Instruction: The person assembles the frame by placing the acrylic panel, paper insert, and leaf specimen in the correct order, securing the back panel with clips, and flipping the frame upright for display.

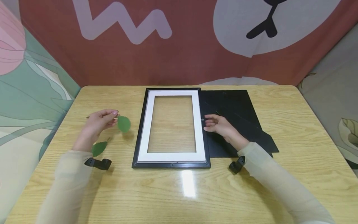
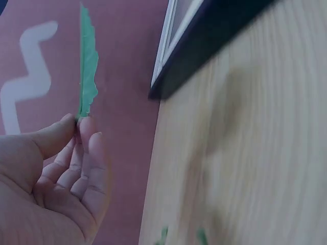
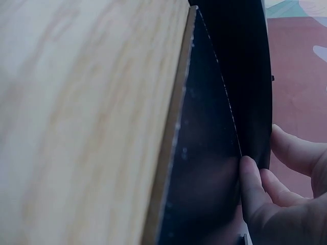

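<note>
My left hand (image 1: 98, 123) pinches a green leaf (image 1: 124, 124) by its stem between thumb and fingertips. In the left wrist view this leaf (image 2: 88, 61) appears nearly edge-on. A second green leaf (image 1: 99, 148) lies near the left wrist. A black picture frame (image 1: 171, 165) with a white mat (image 1: 172, 157) lies flat at the middle, table surface showing through its window. My right hand (image 1: 222, 127) has its fingers loosely bent at the frame's right edge, thumb apart from them. The right wrist view shows its fingertips (image 3: 247, 164) against black edges; firm contact is unclear.
A black backing board (image 1: 232, 102) lies right of the frame, and an angled flap (image 1: 269, 143) juts from its right side. Wrist cameras (image 1: 102, 164) are strapped to both sleeves. Behind the wooden table (image 1: 156, 199) hangs a red patterned cloth (image 1: 190, 62).
</note>
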Motion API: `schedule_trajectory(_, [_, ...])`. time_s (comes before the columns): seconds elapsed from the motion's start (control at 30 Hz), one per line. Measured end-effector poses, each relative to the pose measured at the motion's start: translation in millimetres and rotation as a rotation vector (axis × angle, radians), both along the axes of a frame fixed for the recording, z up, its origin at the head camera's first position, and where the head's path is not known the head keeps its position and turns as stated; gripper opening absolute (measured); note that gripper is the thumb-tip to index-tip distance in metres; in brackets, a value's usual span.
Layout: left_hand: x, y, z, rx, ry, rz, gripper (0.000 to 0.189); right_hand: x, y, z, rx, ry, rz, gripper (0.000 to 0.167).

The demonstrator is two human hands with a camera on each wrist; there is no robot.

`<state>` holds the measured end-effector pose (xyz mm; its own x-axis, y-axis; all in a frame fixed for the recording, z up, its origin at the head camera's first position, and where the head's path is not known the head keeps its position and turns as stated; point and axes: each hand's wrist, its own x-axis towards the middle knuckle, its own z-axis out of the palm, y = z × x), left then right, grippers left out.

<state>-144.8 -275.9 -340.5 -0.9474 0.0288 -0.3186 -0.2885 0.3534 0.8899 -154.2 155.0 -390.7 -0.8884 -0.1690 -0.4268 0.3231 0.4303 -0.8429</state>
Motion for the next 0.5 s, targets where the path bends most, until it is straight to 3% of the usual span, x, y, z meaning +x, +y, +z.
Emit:
schedule_trajectory(0.17, [-8.3, 26.2, 3.5, 0.043, -0.002, 0.046, 0.058, 0.0, 0.2, 0.4, 0.002, 0.0, 0.002, 0.06])
schedule_trajectory(0.3, [-15.0, 44.2, 4.3, 0.174, -0.017, 0.092, 0.056, -0.1, 0.2, 0.2, 0.002, 0.002, 0.003, 0.061])
schedule_trajectory(0.4, [-19.6, 56.7, 3.8, 0.288, -0.03, 0.119, 0.037, -0.1, 0.0, 0.3, 0.003, 0.002, 0.002, 0.061])
schedule_trajectory(0.5, [-23.8, 68.2, 3.2, 0.335, -0.044, 0.135, 0.034, 0.0, 0.4, 0.2, 0.002, 0.002, 0.001, 0.061])
